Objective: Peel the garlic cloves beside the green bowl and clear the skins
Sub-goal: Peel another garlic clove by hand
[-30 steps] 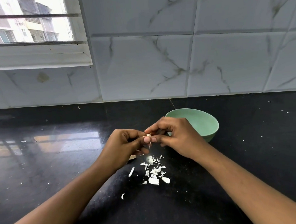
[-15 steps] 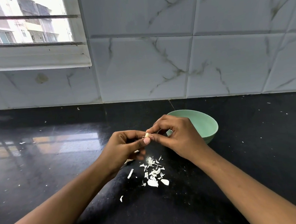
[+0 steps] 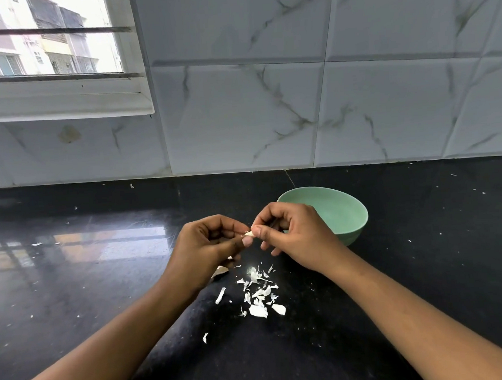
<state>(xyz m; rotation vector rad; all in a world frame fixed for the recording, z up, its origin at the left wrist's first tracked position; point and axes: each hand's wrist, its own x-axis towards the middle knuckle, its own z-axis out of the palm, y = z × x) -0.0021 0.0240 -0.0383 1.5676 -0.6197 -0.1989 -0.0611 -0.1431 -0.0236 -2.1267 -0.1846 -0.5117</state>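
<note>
Over a glossy black surface, at 9 o'clock from the green bowl, I see the left hand and right hand both pinching one small garlic clove, loose skins lying at 6 o'clock; I judge it light, firm, slippery, best held by its ends.

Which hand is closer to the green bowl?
Right. The right hand overlaps the green bowl's near-left rim in view; the left hand is farther left, past the garlic clove both hands pinch.
</note>
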